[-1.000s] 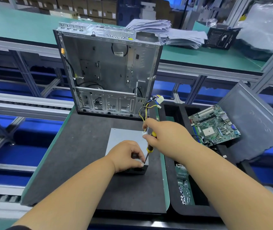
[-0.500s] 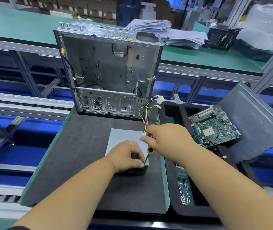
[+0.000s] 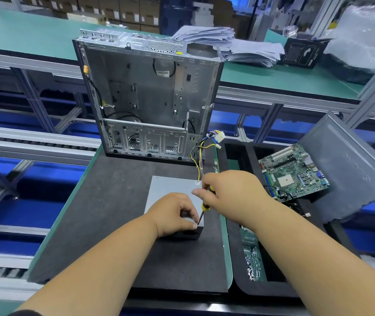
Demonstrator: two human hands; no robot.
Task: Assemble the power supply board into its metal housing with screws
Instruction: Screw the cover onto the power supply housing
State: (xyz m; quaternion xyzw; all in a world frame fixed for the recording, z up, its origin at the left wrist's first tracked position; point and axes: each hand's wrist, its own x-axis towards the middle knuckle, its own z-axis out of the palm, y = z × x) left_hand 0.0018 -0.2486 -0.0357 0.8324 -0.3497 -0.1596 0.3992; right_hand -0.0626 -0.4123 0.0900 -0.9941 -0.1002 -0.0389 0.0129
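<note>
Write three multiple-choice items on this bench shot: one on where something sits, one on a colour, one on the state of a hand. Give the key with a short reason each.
1. Where does the green circuit board lie?
A. Inside the open computer case
B. In the black tray to the right of the mat
C. On the stack of papers

2. What colour is the screwdriver handle?
A. Yellow and black
B. Red
C. Blue

3. What is the left hand doing?
A. Hanging idle off the bench
B. Lifting the computer case
C. Resting on the power supply housing, fingertips by the screwdriver tip

Key:
1 B: the board leans in the tray, apart from the computer case.
2 A: a yellow and black grip shows below the right hand.
3 C: the fingers sit at the housing's near right corner.
</note>
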